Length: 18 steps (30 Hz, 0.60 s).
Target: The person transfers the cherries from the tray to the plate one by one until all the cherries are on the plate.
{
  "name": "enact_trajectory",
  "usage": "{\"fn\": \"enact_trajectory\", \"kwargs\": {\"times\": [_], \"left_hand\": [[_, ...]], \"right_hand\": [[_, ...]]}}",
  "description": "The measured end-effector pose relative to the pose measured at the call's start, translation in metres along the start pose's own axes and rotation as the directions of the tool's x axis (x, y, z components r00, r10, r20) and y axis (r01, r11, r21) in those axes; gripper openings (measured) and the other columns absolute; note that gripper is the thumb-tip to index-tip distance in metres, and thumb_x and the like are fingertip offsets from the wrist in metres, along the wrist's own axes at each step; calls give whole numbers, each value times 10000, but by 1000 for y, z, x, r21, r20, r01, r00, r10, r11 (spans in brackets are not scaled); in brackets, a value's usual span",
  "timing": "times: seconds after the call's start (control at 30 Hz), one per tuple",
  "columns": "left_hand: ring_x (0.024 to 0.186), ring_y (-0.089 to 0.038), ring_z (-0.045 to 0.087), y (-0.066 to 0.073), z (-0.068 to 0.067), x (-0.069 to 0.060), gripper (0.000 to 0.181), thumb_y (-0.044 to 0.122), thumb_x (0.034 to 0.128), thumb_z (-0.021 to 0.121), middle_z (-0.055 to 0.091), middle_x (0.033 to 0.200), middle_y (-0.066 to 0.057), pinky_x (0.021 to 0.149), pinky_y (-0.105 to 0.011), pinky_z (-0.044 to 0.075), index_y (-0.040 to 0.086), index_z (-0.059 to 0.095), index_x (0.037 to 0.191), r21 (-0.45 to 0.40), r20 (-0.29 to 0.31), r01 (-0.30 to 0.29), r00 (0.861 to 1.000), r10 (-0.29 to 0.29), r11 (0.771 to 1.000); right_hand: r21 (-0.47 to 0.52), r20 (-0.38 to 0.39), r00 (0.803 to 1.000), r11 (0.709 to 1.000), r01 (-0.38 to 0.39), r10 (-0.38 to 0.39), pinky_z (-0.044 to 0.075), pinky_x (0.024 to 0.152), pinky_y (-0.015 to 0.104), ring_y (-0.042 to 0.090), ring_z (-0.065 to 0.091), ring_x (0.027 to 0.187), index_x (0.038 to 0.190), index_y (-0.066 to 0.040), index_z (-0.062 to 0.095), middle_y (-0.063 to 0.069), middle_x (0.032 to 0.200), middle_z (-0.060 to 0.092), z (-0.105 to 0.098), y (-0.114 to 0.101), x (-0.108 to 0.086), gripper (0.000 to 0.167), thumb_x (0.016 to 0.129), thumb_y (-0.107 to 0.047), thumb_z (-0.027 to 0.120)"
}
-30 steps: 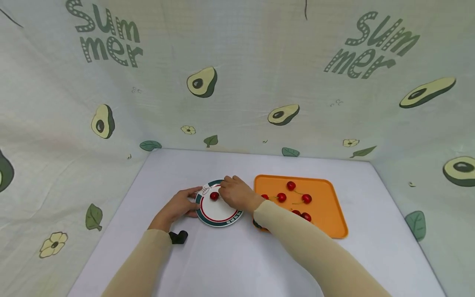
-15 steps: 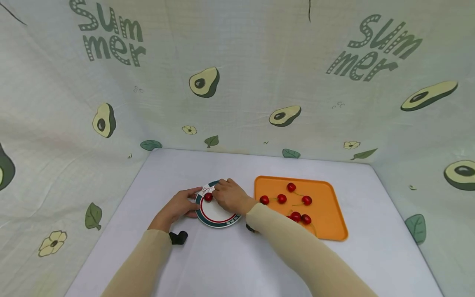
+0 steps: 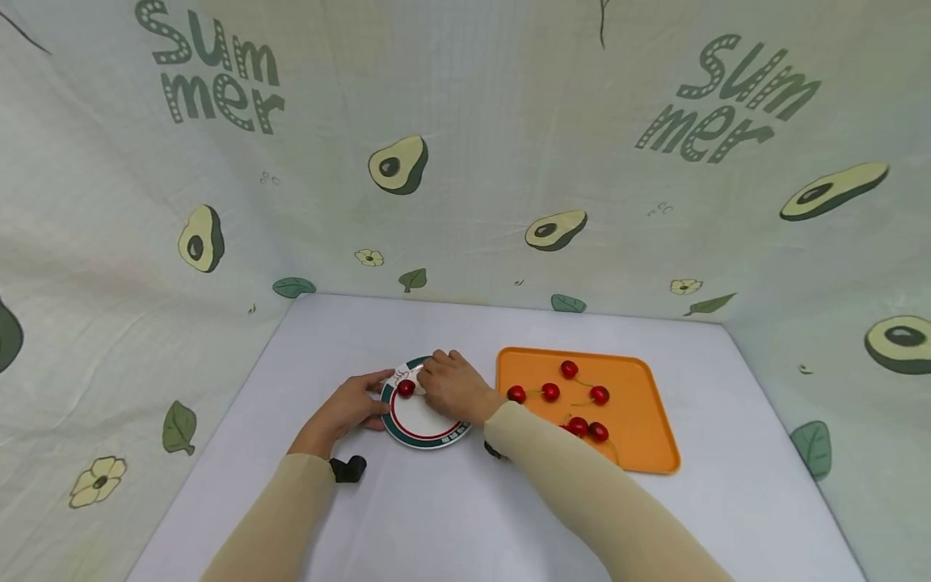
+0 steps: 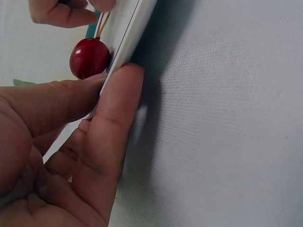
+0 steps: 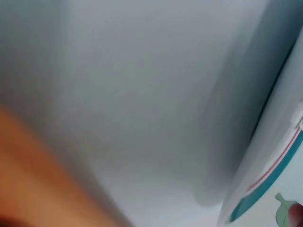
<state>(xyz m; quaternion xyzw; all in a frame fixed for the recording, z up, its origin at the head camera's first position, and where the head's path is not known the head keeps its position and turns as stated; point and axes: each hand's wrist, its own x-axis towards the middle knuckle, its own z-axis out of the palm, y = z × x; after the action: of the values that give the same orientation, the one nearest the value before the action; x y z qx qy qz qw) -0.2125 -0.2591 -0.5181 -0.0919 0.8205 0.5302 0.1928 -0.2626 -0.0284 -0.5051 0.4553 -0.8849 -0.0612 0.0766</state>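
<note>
My left hand grips the left rim of a round white plate with a green band and a thin red ring. In the left wrist view its thumb lies on top and a finger supports the plate from below. A dark red cherry is at the plate's left side, close to my left thumb. My right hand is over the plate, fingers curled, pinching the cherry's green stem. Whether the cherry rests on the plate is hard to tell.
An orange tray with several stemmed cherries lies right of the plate, partly behind my right sleeve. All stand on a white table. A printed cloth hangs behind. Black wrist gear shows below my left hand.
My right hand has moved left across the plate, bringing the cherry closer to the left rim. It barely moves in the last half second. My left hand keeps its grip on the plate.
</note>
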Motion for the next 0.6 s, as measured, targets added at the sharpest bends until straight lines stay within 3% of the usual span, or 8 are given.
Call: {"fn": "enact_trajectory", "kwargs": {"times": [0.33, 0.6], "left_hand": [[708, -203, 704, 1, -1, 0, 777, -34, 923, 733, 520, 1406, -219, 707, -336, 653, 180, 451, 1615, -5, 8, 2, 1000, -2, 1000], [717, -205, 701, 1, 1, 0, 778, -21, 922, 745, 511, 1401, -215, 711, -326, 651, 189, 456, 1613, -1, 8, 11, 1000, -11, 1000]], "right_hand": [[-30, -81, 988, 990, -137, 135, 450, 890, 337, 217, 506, 1044, 1244, -130, 649, 18, 1138, 618, -14, 20, -22, 388, 1012, -441, 649], [-2, -81, 974, 977, -214, 213, 432, 879, 368, 263, 488, 1035, 1238, -92, 621, 67, 1112, 582, -23, 45, -62, 414, 1007, -429, 689]]}}
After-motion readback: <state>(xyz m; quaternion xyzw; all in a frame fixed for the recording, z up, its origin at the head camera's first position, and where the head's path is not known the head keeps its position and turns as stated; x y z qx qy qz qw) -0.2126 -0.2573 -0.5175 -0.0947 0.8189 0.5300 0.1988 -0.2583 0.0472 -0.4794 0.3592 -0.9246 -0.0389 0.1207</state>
